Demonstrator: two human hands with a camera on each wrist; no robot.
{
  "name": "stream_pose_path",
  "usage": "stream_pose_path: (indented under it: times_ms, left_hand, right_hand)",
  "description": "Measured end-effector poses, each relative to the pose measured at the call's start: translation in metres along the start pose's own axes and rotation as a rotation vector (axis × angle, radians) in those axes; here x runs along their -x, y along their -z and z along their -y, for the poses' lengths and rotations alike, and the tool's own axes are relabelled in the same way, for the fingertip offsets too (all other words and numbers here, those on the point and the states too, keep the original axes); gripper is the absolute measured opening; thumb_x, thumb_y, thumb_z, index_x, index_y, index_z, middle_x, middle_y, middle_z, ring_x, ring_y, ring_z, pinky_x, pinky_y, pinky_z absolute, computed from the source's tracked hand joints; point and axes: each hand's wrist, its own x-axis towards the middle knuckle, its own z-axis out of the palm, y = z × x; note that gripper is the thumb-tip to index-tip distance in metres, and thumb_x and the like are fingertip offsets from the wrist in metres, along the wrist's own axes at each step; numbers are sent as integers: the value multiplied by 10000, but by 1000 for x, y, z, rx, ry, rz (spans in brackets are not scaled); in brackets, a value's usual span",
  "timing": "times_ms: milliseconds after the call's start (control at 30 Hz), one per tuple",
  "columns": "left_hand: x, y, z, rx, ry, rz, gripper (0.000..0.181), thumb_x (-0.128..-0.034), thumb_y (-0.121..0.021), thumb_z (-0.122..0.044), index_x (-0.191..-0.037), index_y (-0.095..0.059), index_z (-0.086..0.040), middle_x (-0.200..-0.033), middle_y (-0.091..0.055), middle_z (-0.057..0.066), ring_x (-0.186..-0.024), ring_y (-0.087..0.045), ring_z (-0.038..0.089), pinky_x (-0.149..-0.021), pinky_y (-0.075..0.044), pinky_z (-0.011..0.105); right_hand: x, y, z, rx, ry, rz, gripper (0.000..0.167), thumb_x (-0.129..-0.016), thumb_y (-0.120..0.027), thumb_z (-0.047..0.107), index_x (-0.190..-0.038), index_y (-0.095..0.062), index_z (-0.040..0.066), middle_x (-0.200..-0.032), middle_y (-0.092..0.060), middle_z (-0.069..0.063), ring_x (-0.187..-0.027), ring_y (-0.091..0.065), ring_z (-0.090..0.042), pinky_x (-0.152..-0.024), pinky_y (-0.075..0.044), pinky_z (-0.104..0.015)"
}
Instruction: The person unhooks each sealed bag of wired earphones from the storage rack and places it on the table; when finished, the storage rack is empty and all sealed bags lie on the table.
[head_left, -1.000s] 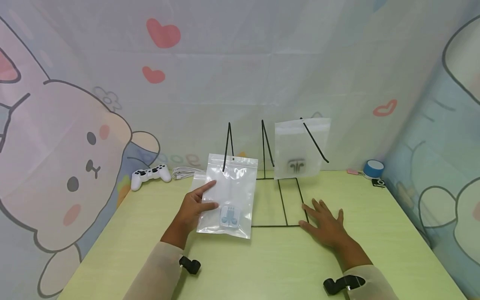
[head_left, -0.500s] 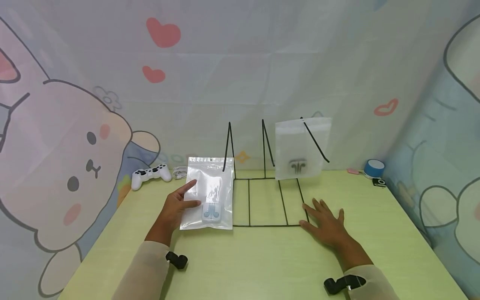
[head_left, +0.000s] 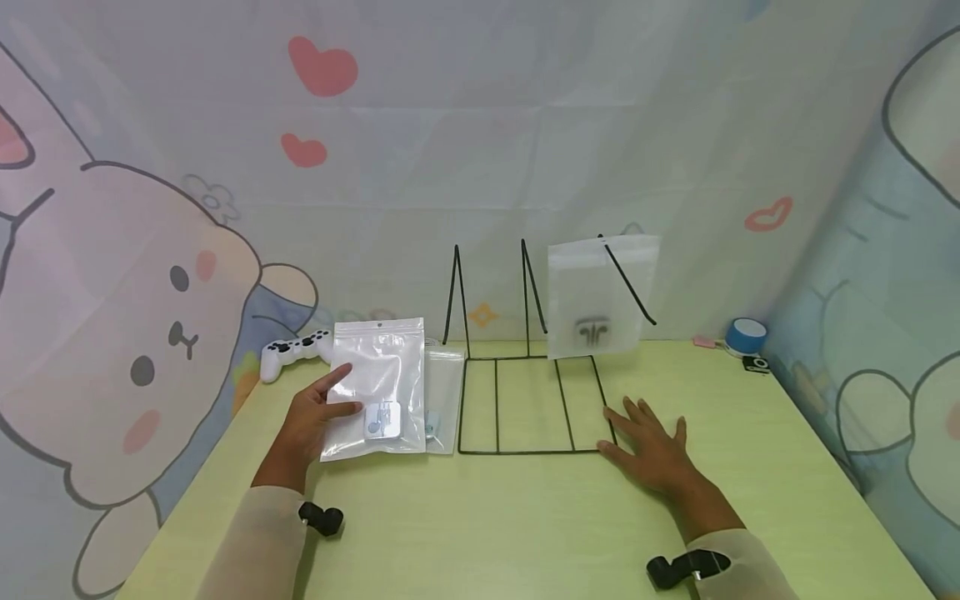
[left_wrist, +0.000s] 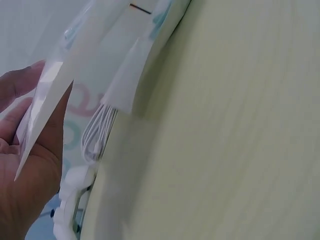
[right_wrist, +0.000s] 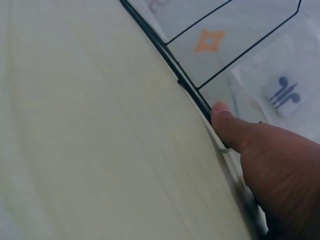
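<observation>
My left hand (head_left: pixel 303 425) holds a glossy white zip bag (head_left: pixel 378 362) by its left side, thumb and forefinger in front and other fingers behind. Low in this bag sits a small clear case of earphones (head_left: pixel 383 419). Partly covered by it, another zip bag (head_left: pixel 447 383) lies to its right. A black wire rack (head_left: pixel 525 452) stands at mid-table with several upright hooks. From its right hook hangs a frosted bag (head_left: pixel 600 283) showing dark earphones. My right hand (head_left: pixel 648 446) rests with spread fingers at the rack's front right corner, thumb touching the wire (right_wrist: pixel 202 102).
At the back left are a white game controller (head_left: pixel 288 354) and a bundled white cable (left_wrist: pixel 98 132). A blue-topped round object (head_left: pixel 746 336), a small black device (head_left: pixel 756 364) and a pink item (head_left: pixel 703 342) lie at the back right. A patterned cloth hangs behind the table.
My left hand has carried the zip bag leftward, away from the rack's left hook, uncovering the other bag on the table. My right hand has stayed in place.
</observation>
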Motion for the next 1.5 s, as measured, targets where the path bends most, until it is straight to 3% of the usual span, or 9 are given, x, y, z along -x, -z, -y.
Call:
stream_pose_path:
  times_ms: [200,333,433,567,700,1100,1333,1500]
  left_hand:
    - [-1,25,2,-63,42,-14,955,-899,-875,-15,-1696,-417,-274,-1846,-159,5,-1667,-229,228,-1037,-440,83]
    - [1,40,7,-98,49,-13,955,-902,-872,-28,-1703,-402,-249,-1847,-149,-15,-1708,-120,220,-1311,-316,273]
    - [3,50,11,-133,48,-14,964,-890,-885,-43,-1702,-393,-210,-1851,-112,-9,-1729,2,229,-1402,-109,430]
    - [6,64,15,-186,81,-30,964,-887,-894,-71,-1700,-390,-194,-1852,-60,57,-1734,33,308,-1400,-36,532]
    - [5,76,16,-200,112,-39,950,-908,-883,-85,-1704,-370,-168,-1849,-1,77,-1732,62,331,-1396,-17,557]
    - [-5,96,12,-278,95,12,895,-922,-868,-95,-1671,-379,-92,-1838,-53,144,-1724,14,382,-1384,-15,605]
    - [-15,108,17,-410,93,45,934,-911,-893,-279,-1693,-392,-185,-1841,-57,147,-1717,6,445,-1350,-45,702]
    - [-17,106,16,-495,129,62,960,-901,-894,-342,-1702,-381,-213,-1828,-57,205,-1702,-23,500,-1328,-60,743]
  right_hand:
    - [-1,0,-3,8,-5,-4,699,-1085,-599,564,-1669,-477,199,-1791,-276,-243,-1671,-167,-535,-1165,98,-917]
    - [0,-1,-4,12,-11,-4,702,-1084,-596,575,-1670,-477,207,-1793,-278,-234,-1673,-170,-529,-1167,94,-916]
    - [0,-2,-5,13,-8,-8,698,-1085,-595,575,-1670,-477,212,-1793,-281,-229,-1674,-173,-524,-1166,92,-917]
    - [0,-2,-3,4,-2,-10,696,-1083,-601,574,-1667,-482,216,-1794,-283,-222,-1675,-177,-518,-1166,95,-915]
    - [0,-1,-1,4,-4,-10,699,-1081,-602,577,-1668,-482,216,-1795,-283,-221,-1675,-178,-517,-1168,94,-913]
    - [-1,-3,-5,7,-1,-9,705,-1080,-603,578,-1669,-478,210,-1793,-283,-229,-1670,-183,-528,-1168,96,-913]
    - [-2,-1,-4,21,6,-19,697,-1085,-597,568,-1671,-476,210,-1792,-289,-226,-1671,-188,-522,-1166,79,-918]
    - [-1,-2,-5,14,7,-19,699,-1081,-606,565,-1667,-481,206,-1788,-295,-231,-1666,-195,-528,-1163,78,-920]
